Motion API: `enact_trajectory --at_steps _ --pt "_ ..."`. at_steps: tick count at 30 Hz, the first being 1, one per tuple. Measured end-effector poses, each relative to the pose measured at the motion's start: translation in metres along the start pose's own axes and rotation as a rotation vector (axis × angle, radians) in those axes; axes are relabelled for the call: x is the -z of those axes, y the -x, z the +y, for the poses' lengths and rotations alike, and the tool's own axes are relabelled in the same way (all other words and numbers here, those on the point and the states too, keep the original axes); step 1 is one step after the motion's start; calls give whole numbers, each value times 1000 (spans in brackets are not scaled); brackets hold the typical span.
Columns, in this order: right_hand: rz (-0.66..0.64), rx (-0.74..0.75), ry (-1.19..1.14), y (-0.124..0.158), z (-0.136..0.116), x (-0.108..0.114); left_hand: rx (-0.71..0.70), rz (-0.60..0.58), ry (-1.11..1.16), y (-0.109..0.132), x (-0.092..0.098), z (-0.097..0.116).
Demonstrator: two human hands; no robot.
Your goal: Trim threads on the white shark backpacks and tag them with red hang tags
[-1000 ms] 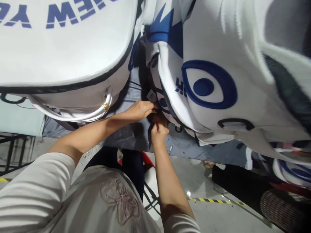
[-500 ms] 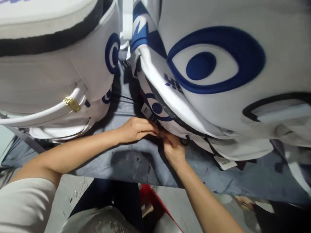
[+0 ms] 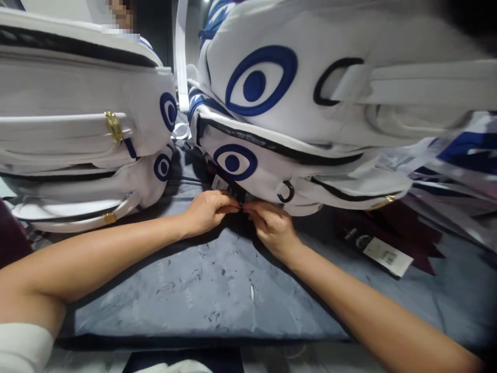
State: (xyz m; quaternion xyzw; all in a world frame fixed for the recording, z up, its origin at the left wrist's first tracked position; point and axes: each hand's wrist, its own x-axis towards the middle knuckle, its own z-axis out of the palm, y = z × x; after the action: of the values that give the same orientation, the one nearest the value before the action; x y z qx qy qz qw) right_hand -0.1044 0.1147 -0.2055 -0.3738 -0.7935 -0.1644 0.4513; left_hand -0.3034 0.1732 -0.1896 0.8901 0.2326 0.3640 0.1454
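A white bag (image 3: 279,191) with a blue eye emblem lies under another white bag (image 3: 310,31) on the grey-blue covered table. My left hand (image 3: 207,211) is closed in a pinch at its near lower edge. Fingertip to fingertip with it, my right hand (image 3: 274,228) is also pinched. A small dark piece with a thin reddish bit shows between the fingertips; its kind cannot be made out. Just above my left hand hangs a white paper tag (image 3: 219,183). A black D-ring (image 3: 286,191) sits on the bag above my right hand.
More white bags (image 3: 77,140) with gold buckles are stacked at the left. On the right, a black-and-white barcode tag (image 3: 388,256) lies by dark maroon fabric (image 3: 423,235). The table cover (image 3: 186,290) bears small scraps. Part of a person (image 3: 124,13) shows behind the left stack.
My view has tilted up, bringing more of both stacks and the table into sight. Both hands remain pinched together at the lower bag's edge, with the fingertips now slightly apart.
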Motion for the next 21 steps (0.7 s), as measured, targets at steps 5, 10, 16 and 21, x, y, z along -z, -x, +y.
enact_trajectory --at_steps 5,10,16,21 --pt "-2 45 75 -6 -6 2 37 -4 9 -1 1 1" --pt "-13 43 132 -6 -8 1 56 -35 -15 -1 3 -1" --pt "-45 42 180 -4 -7 0 47 -64 -13 -1 1 -1" --pt "-42 56 178 -1 -6 0 49 -46 -14 -1 1 -1"
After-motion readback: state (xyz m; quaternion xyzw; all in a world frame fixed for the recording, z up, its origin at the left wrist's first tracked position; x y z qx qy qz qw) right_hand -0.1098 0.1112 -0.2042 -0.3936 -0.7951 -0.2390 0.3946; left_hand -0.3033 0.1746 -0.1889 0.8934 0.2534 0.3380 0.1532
